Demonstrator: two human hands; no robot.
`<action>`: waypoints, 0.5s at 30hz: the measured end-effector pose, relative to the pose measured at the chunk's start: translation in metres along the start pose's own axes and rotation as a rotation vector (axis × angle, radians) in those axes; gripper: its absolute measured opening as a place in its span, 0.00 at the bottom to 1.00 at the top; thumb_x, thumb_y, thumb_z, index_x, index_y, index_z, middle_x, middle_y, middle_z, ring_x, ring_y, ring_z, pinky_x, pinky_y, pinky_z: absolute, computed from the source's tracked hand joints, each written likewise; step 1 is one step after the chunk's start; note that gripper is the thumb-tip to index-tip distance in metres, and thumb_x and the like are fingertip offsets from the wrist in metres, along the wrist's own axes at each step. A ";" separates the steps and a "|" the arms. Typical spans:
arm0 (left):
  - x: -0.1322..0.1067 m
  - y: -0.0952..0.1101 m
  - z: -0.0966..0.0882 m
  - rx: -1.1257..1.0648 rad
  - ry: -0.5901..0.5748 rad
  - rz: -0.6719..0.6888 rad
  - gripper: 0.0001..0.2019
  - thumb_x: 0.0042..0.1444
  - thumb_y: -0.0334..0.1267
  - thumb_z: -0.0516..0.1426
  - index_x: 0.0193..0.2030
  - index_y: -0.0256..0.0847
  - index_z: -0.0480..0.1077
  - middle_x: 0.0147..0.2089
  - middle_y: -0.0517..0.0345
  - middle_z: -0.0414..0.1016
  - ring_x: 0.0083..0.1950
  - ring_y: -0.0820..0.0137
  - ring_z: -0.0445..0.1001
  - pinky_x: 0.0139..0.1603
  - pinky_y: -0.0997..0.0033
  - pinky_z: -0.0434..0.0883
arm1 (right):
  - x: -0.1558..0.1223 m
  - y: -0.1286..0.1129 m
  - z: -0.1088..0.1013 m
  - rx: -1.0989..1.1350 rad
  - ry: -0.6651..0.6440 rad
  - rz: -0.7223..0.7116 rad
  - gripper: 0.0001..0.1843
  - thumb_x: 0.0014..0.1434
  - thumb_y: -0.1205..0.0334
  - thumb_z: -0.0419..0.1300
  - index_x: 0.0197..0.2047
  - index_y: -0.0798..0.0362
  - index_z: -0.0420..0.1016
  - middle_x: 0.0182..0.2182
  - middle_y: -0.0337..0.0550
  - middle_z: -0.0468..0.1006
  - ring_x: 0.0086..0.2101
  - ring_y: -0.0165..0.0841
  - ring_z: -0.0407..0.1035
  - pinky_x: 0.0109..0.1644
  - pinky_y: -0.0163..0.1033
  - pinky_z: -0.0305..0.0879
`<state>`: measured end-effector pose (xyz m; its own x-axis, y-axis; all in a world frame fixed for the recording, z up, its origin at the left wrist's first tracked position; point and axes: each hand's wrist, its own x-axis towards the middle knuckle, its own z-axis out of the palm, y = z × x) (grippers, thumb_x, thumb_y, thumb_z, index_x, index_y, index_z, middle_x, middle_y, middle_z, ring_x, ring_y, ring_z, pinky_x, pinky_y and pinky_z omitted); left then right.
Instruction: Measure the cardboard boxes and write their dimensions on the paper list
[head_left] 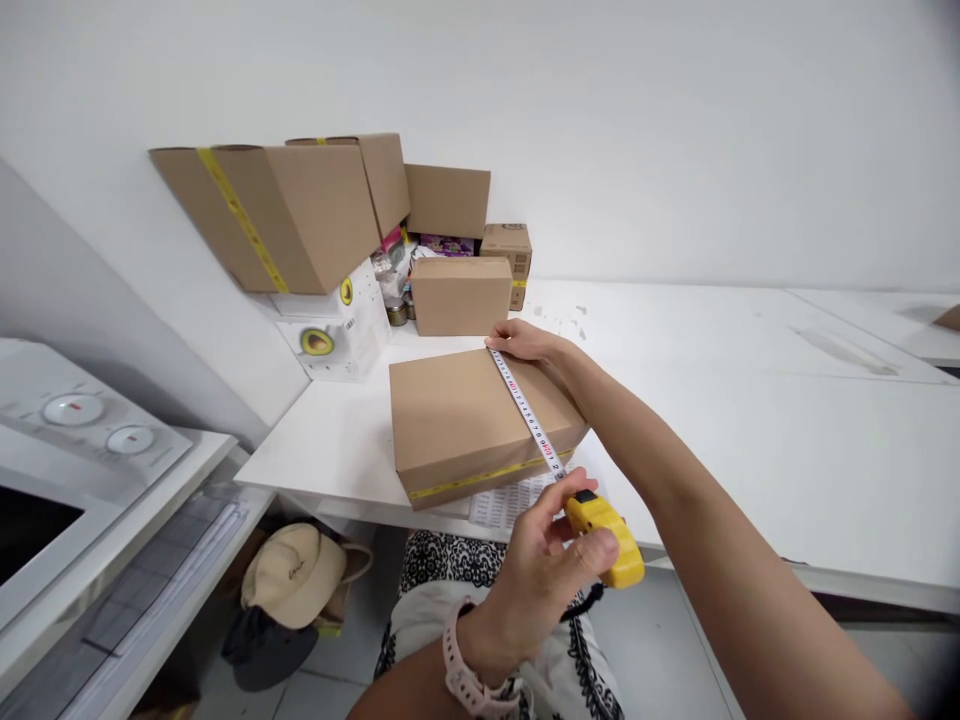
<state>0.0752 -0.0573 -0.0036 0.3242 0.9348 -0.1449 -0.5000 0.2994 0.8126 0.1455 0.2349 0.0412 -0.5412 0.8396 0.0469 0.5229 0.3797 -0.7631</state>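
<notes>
A brown cardboard box point(450, 415) lies flat on the white table, with yellow tape along its near side. My left hand point(536, 575), a pale pink watch on its wrist, grips a yellow tape measure point(619, 545) just off the box's near edge. From the case, the white blade point(525, 408) stretches across the top of the box to the far edge. There my right hand point(525, 342) pinches the blade's end, its fingers at the box's far edge. A printed sheet point(506, 503) lies partly under the box.
Behind stand a smaller brown box point(463, 298), another carton point(510, 240) and large boxes point(315, 205) on a white avocado-print box point(349, 335). A white appliance point(75, 430) is at the left. Below it are a beige cap point(292, 575) and a dark cap point(266, 645).
</notes>
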 end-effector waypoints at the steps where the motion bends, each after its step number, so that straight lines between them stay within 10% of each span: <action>1: 0.001 0.000 0.001 -0.005 -0.002 -0.003 0.37 0.46 0.54 0.72 0.61 0.46 0.72 0.59 0.41 0.70 0.62 0.50 0.73 0.51 0.58 0.76 | -0.008 -0.002 0.000 0.041 0.012 0.007 0.12 0.54 0.53 0.69 0.30 0.50 0.72 0.29 0.39 0.75 0.28 0.32 0.64 0.34 0.39 0.60; 8: 0.006 0.001 0.006 0.003 0.039 0.005 0.42 0.47 0.53 0.72 0.68 0.42 0.68 0.56 0.42 0.74 0.60 0.51 0.74 0.52 0.60 0.76 | -0.055 -0.014 0.005 0.278 0.079 -0.057 0.15 0.61 0.46 0.61 0.44 0.47 0.72 0.35 0.39 0.77 0.37 0.34 0.68 0.39 0.38 0.63; 15: 0.015 0.009 0.001 -0.005 0.183 0.092 0.45 0.49 0.53 0.71 0.71 0.37 0.65 0.56 0.43 0.76 0.57 0.53 0.76 0.53 0.60 0.75 | -0.009 -0.011 -0.001 0.056 0.003 0.037 0.11 0.56 0.55 0.66 0.32 0.51 0.70 0.28 0.40 0.74 0.30 0.33 0.64 0.36 0.39 0.61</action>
<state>0.0761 -0.0402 0.0023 0.1262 0.9772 -0.1710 -0.5250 0.2120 0.8243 0.1454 0.2232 0.0495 -0.5200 0.8539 0.0194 0.5048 0.3256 -0.7995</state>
